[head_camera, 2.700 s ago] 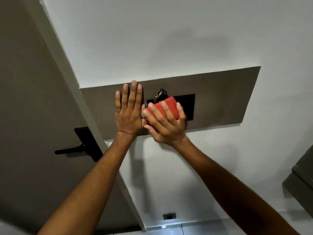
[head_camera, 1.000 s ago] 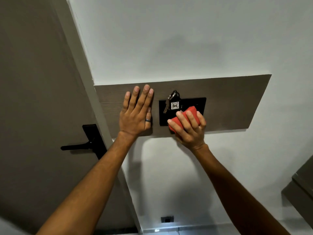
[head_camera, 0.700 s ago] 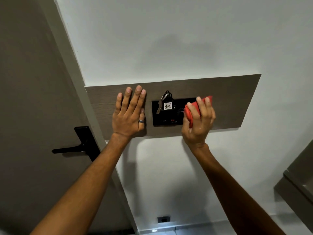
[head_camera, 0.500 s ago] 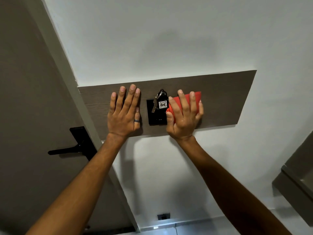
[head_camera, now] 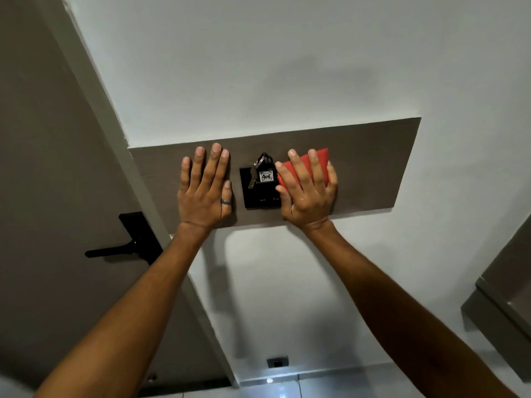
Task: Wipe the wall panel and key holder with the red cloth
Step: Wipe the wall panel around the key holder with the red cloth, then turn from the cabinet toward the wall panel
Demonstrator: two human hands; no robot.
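A long brown wall panel (head_camera: 370, 168) is fixed on the white wall. In its middle sits a black key holder (head_camera: 260, 199) with keys and a tag reading 406 (head_camera: 265, 176). My right hand (head_camera: 307, 193) presses the folded red cloth (head_camera: 321, 160) flat on the panel, covering the holder's right edge. My left hand (head_camera: 205, 191) lies flat on the panel to the holder's left, fingers spread, holding nothing; it wears a ring.
A grey-brown door (head_camera: 43, 168) with a black lever handle (head_camera: 123, 245) stands at left. A grey cabinet corner (head_camera: 502, 300) juts in at right. A wall socket (head_camera: 277, 361) sits low near the tiled floor.
My right hand swept the red cloth from the holder's lower edge up to its right side and now lies flat there. My left hand has stayed flat on the panel.
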